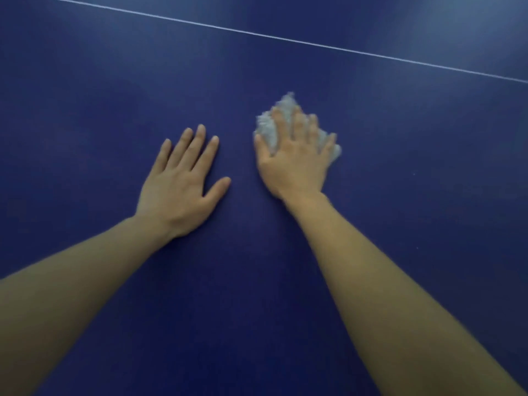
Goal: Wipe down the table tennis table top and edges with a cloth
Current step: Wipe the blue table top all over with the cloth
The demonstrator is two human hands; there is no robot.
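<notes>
Pressing down on a pale cloth [270,128], the right hand [294,161] is lying flat with its fingers spread and nearly straight, not curled round the fabric. The cloth is bunched under the fingers and palm, showing beyond the fingertips, beside the thumb and past the little finger; its outline is blurred. The right forearm is reaching in from the lower right corner of the view.

The left hand [183,184] is resting palm-down just beside it, holding nothing, fingers straight and close together, thumb angled out toward the right hand. The two hands are lying apart, with a strip of bare surface between them. The left forearm is coming in from the lower left.

Both hands are sitting on the dark blue table top [85,110]. A thin white line [285,39] is running across the surface well beyond the fingertips, slanting down to the right. Open blue surface is stretching out on every side of the hands; no table edge is showing.
</notes>
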